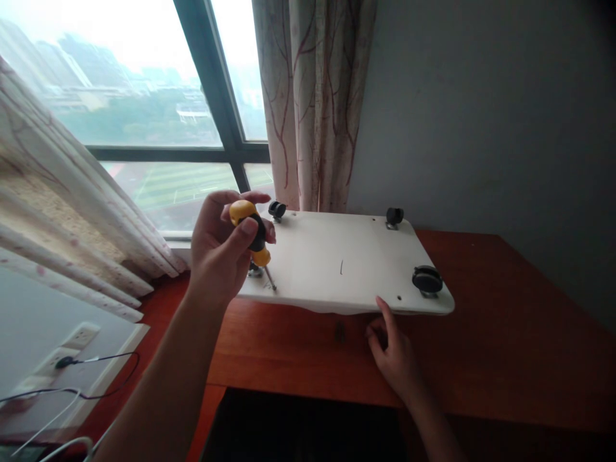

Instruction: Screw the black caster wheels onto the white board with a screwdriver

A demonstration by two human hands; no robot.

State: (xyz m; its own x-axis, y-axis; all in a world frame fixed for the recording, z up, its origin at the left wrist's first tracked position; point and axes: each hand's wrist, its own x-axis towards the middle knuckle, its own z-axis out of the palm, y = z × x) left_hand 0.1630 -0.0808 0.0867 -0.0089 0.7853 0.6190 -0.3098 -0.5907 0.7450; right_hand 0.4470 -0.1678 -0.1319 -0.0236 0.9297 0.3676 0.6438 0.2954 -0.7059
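Observation:
My left hand (pixel 222 247) is closed around a yellow and black screwdriver (pixel 260 239), its shaft pointing down over the near left corner of a white board (pixel 317 256). Beside the shaft, a caster partly hidden by the hand stands at that corner. My right hand (pixel 395 353) is at the board's front edge, index finger stretched out to the rim and the other fingers curled, holding nothing I can see. Black casters stand at the far left (pixel 276 210), far right (pixel 394 217) and near right (pixel 427 280) corners. Near the right fingertip is a small dark hole (pixel 399 298).
The board lies on a reddish-brown wooden table (pixel 486 308). Behind it hangs a patterned curtain (pixel 315 109), next to a window (pixel 154 96). At the lower left are wall sockets (pixel 65 350) with a plug and loose cables. A dark area lies below the table's front edge.

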